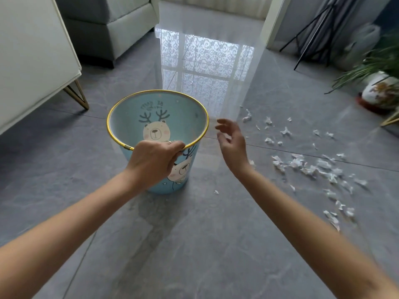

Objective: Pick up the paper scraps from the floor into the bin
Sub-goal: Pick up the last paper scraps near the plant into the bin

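We have barely begun: our left hand [154,160] grips the bin [195,117] by its near rim, our right hand [232,141] hangs open and empty beside it, and the scraps [311,169] lie strewn on the floor right of the bin.

Daylight from beyond the bin [158,117] throws bright patterned window glare on the glossy floor [194,234]; shadows soft; right of bin, plant [375,67] motion-blurred; frame edges bowed by wide-angle distortion.
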A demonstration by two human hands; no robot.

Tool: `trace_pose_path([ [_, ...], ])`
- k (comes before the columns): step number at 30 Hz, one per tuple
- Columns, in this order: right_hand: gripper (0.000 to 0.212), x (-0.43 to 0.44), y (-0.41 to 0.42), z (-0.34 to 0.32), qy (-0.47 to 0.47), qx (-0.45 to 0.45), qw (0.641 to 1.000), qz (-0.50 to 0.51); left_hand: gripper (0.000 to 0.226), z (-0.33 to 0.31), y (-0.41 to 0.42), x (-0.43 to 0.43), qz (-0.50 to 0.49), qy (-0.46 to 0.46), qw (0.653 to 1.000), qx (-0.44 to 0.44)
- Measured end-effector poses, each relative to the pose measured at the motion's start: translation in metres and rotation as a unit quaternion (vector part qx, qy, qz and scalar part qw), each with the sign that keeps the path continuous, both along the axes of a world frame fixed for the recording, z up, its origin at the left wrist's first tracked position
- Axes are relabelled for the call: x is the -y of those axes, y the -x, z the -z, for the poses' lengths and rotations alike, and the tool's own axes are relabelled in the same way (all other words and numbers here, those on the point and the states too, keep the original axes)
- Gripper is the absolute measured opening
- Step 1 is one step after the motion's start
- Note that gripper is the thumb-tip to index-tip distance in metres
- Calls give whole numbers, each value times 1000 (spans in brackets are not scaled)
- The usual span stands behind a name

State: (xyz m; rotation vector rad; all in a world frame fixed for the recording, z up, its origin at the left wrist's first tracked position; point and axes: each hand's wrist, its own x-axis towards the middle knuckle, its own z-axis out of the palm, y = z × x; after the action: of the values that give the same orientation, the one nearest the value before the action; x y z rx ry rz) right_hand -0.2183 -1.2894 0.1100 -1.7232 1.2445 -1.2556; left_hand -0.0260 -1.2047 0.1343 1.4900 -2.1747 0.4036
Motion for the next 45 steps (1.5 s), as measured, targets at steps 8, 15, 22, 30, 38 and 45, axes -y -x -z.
trace_pose_path([
  [8,65,-55,58,145,-20,-544,818,-186,25,2,23,22,-1,10,1000,-5],
  [15,86,-50,76,163,-59,-579,803,-128,24,6,32,31,-2,23,1000,-5],
  [22,66,-10,160,155,-162,-603,781,12,15,11,50,33,45,26,999,-7],
  [30,69,12,220,150,-216,-352,867,278,14,9,70,50,36,45,998,-4],
  [38,80,76,219,166,-292,-315,854,292,14,14,74,58,32,48,998,10],
  [45,72,136,201,165,-284,-258,884,265,11,12,76,57,25,38,999,19],
])
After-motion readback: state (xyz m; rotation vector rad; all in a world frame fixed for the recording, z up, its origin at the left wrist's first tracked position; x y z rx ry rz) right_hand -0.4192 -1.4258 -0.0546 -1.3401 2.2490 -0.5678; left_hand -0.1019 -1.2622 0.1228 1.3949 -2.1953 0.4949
